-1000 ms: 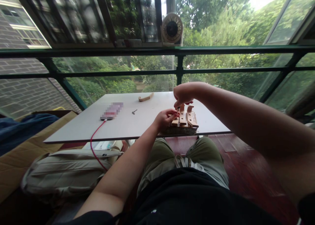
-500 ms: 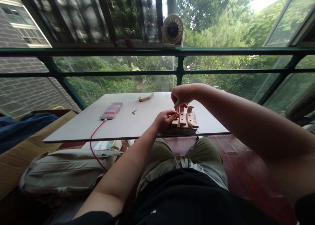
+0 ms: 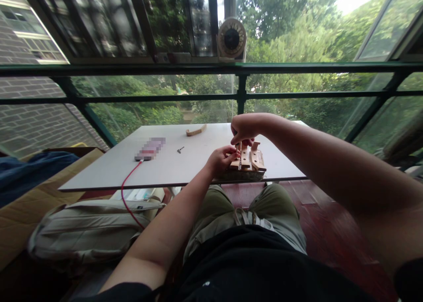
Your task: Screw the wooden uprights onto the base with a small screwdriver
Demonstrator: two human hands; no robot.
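Note:
A small wooden assembly (image 3: 251, 160) of several upright curved slats on a base stands at the near edge of the white table (image 3: 172, 161). My left hand (image 3: 220, 159) is closed on its left slat. My right hand (image 3: 243, 128) hovers just above it, fingers pinched around a thin dark tool that points down into the wood; most of the tool is hidden by my fingers. A loose curved wooden piece (image 3: 196, 130) lies near the table's far edge. A small dark screw (image 3: 180, 150) rests on the table to the left of my hands.
A phone (image 3: 150, 148) with a red cable (image 3: 127, 189) lies on the table's left part. A grey bag (image 3: 89, 231) and a cardboard box (image 3: 20, 209) sit on the floor to the left. A green railing (image 3: 211, 68) and a round fan (image 3: 231, 38) stand beyond the table.
My right hand shifted slightly left and turned over the wooden assembly. My left hand stayed on the left slat.

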